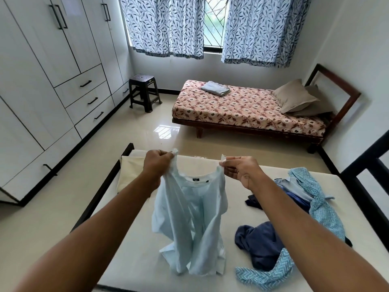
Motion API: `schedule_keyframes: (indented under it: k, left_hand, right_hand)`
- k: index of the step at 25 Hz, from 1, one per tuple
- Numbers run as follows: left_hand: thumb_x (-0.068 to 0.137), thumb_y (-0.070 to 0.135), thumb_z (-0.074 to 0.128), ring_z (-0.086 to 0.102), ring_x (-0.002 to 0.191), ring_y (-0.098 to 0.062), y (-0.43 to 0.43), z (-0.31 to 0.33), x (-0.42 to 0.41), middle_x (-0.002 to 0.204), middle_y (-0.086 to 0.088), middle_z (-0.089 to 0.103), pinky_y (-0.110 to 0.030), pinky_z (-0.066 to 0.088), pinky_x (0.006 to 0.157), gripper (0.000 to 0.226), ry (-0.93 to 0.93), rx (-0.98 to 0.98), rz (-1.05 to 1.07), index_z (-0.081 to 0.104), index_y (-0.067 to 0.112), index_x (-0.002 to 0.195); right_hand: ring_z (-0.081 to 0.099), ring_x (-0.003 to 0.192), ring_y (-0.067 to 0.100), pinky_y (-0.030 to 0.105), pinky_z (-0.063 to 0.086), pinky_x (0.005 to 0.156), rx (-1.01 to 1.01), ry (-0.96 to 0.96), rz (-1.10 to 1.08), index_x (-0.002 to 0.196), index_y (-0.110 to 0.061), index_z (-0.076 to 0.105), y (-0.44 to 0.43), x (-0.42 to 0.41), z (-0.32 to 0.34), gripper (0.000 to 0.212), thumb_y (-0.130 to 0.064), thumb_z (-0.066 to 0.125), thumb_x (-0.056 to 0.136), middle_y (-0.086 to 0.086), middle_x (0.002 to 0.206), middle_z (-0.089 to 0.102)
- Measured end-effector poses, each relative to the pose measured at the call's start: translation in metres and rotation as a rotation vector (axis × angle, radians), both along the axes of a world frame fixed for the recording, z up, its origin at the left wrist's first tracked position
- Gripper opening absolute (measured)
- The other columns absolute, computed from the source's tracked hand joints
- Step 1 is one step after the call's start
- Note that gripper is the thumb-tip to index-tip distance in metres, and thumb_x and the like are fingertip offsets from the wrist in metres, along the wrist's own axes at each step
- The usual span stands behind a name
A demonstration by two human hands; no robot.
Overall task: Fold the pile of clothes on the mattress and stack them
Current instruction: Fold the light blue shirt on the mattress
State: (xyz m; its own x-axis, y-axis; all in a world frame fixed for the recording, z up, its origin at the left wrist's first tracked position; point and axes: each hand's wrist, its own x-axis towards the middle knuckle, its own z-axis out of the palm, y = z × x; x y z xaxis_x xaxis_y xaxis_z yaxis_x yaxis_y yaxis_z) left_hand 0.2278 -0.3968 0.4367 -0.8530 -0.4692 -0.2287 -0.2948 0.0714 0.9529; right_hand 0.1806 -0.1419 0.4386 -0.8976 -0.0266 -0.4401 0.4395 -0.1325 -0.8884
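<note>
Both hands, left hand and right hand, pinching pale blue shirt aloft.

We reach our bare left forearm and right forearm out ahead, left hand and right hand raised level and apart, each with curled fingers pinching one shoulder of the pale blue shirt of thin fabric hanging between them.

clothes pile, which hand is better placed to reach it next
Probably the right hand: the clothes pile lies on its side, though it and the left hand pinch the pale shirt.
</note>
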Motion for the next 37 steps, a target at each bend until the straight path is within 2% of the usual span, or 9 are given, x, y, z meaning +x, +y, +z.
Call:
schedule_keyframes:
  k: [3,6,10,16,19,24,28,34,37]
  left_hand:
    - [0.091,0.025,0.078,0.066,0.073,-0.020,0.000,0.024,0.014,0.076,0.001,0.069,-0.033,0.057,0.071,0.016,0.224,-0.373,0.020,0.070,0.014,0.082]
    - [0.093,0.030,0.077,0.069,0.072,-0.014,0.013,0.062,0.026,0.080,0.004,0.072,-0.026,0.060,0.066,0.015,0.543,-0.417,0.007,0.073,0.015,0.092]
    - [0.085,0.027,0.085,0.073,0.076,-0.022,0.028,0.052,0.019,0.079,-0.003,0.075,-0.045,0.065,0.076,0.015,0.327,-0.283,-0.138,0.076,0.015,0.084]
    - [0.082,0.014,0.086,0.067,0.074,-0.023,0.023,0.017,0.020,0.079,-0.013,0.073,-0.037,0.057,0.071,0.019,0.200,0.102,-0.162,0.077,-0.001,0.089]
    - [0.085,0.000,0.079,0.065,0.083,-0.029,0.022,0.015,0.024,0.086,-0.016,0.071,-0.036,0.056,0.074,0.014,0.157,0.246,-0.212,0.074,-0.004,0.098]
    - [0.082,0.004,0.083,0.067,0.074,-0.020,0.028,0.012,0.028,0.084,-0.014,0.073,-0.028,0.058,0.068,0.017,0.202,0.258,-0.235,0.075,-0.002,0.095]
    - [0.082,0.007,0.084,0.071,0.075,-0.020,0.034,0.007,0.027,0.088,-0.018,0.076,-0.031,0.059,0.073,0.021,0.229,0.230,-0.245,0.077,-0.004,0.099]
    - [0.087,0.011,0.081,0.073,0.081,-0.027,0.037,0.003,0.028,0.091,-0.019,0.077,-0.036,0.060,0.077,0.017,0.249,0.239,-0.223,0.079,-0.001,0.099]
    - [0.086,0.012,0.082,0.072,0.080,-0.031,0.035,0.002,0.028,0.090,-0.020,0.078,-0.044,0.063,0.081,0.016,0.255,0.173,-0.229,0.080,0.000,0.097]
  right_hand:
    - [0.072,0.073,0.028,0.035,0.063,0.068,-0.073,0.054,-0.029,0.111,0.006,0.066,0.000,0.003,0.018,0.045,0.013,0.084,0.071,0.017,0.086,0.073]
    - [0.073,0.076,0.023,0.031,0.062,0.069,-0.302,0.272,0.056,0.095,-0.010,0.066,-0.003,0.008,0.050,0.036,0.007,0.085,0.068,0.010,0.087,0.074]
    - [0.071,0.076,0.022,0.034,0.062,0.067,-0.042,0.442,0.135,0.093,-0.009,0.065,-0.031,0.020,0.056,0.036,0.009,0.087,0.070,0.005,0.077,0.071]
    - [0.071,0.074,0.022,0.041,0.062,0.072,0.023,0.494,0.051,0.103,-0.010,0.062,-0.039,0.031,0.028,0.044,0.003,0.090,0.072,0.006,0.078,0.073]
    - [0.071,0.074,0.018,0.031,0.060,0.069,0.068,0.548,-0.035,0.103,-0.012,0.063,-0.040,0.034,0.027,0.042,0.001,0.090,0.073,0.008,0.082,0.074]
    - [0.073,0.075,0.018,0.034,0.063,0.073,0.228,0.689,0.025,0.107,-0.013,0.065,-0.047,0.039,0.022,0.044,-0.007,0.093,0.073,0.007,0.083,0.076]
    - [0.075,0.075,0.011,0.022,0.059,0.070,0.349,0.766,0.081,0.110,-0.014,0.069,-0.052,0.045,0.015,0.043,-0.012,0.093,0.074,-0.001,0.084,0.078]
    - [0.077,0.080,0.011,0.039,0.065,0.080,0.401,0.758,0.104,0.113,-0.013,0.072,-0.048,0.043,0.012,0.041,-0.015,0.092,0.077,-0.003,0.086,0.080]
    - [0.077,0.079,0.009,0.037,0.065,0.080,0.414,0.759,0.120,0.112,-0.013,0.072,-0.050,0.044,0.011,0.042,-0.016,0.093,0.076,-0.003,0.086,0.080]
